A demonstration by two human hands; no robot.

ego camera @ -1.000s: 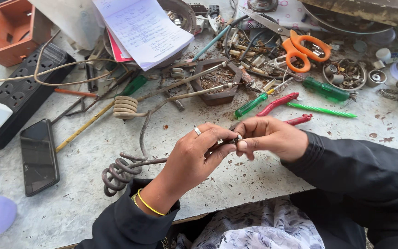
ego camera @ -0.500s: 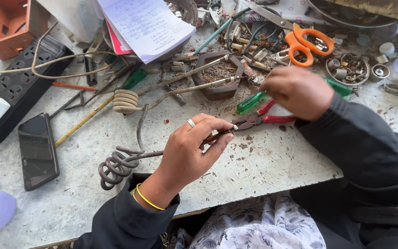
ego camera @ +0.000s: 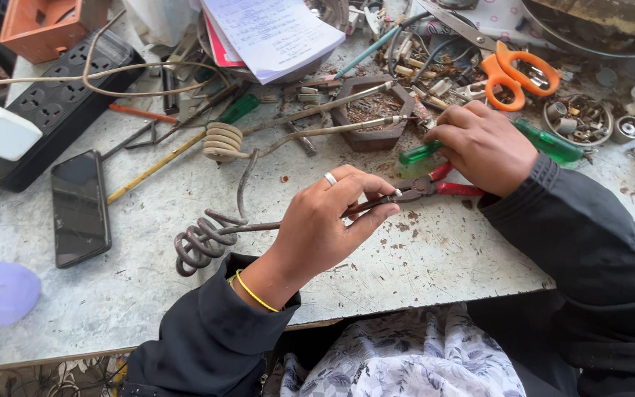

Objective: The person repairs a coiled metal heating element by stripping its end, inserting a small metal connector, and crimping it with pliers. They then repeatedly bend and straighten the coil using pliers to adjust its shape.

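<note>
Head view: right hand (ego camera: 483,147) has shifted onto the red-handled pliers (ego camera: 435,186), gripping them; left hand (ego camera: 332,220) still pinches the coil rod (ego camera: 259,226).

Scratched, rust-flecked grey worktable (ego camera: 148,294) in even daylight, cluttered along the far edge, with patterned floor (ego camera: 45,378) below at left.

Both arms are covered to the wrist by dark, near-black long sleeves, creased at the cuffs. A plain silver ring is worn on a finger of the left hand (ego camera: 325,228), and a thin yellow band is seen at that wrist, just above the cuff. The right hand (ego camera: 483,147) is bare of ornament; a grey-and-white floral patterned cloth is seen over the lap.
</note>
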